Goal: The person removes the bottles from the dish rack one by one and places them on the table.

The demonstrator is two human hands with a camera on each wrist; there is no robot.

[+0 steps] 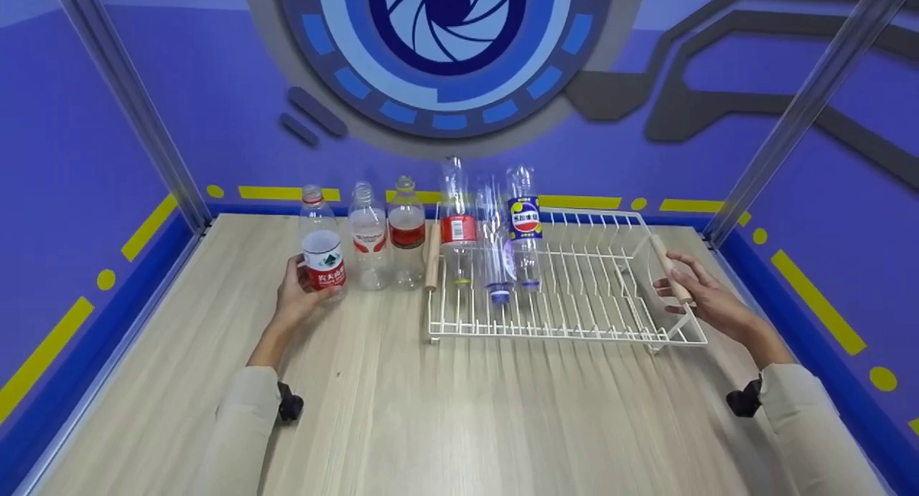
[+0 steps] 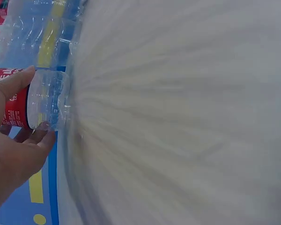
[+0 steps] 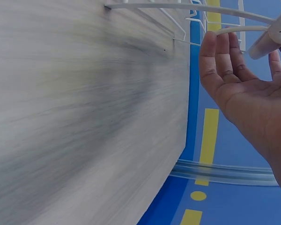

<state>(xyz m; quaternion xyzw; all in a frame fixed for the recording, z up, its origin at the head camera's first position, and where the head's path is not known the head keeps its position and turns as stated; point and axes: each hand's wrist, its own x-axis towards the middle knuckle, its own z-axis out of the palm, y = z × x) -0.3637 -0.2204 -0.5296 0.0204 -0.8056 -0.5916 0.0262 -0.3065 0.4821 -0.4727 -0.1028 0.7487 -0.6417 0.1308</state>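
My left hand (image 1: 301, 293) grips the lower part of an upright clear plastic bottle (image 1: 321, 250) with a red and white label. In the left wrist view, the thumb lies across the label and the other fingers are on the opposite side. At the far right, my right hand (image 1: 707, 295) loosely curls its fingers around the wooden handle (image 1: 671, 270) of a white wire dish rack (image 1: 567, 333). The right wrist view has the fingertips under the handle's wire, with the palm apart from the wood. Three clear bottles, one with a blue label (image 1: 525, 217), stand neck down in the rack's left part.
Two more empty bottles, one with a red and white label (image 1: 370, 237) and one with a dark red label (image 1: 407, 235), stand uncapped between the left hand and the rack. Under everything is a wood-grain table (image 1: 459, 424), with blue-purple printed walls (image 1: 129, 158) around it.
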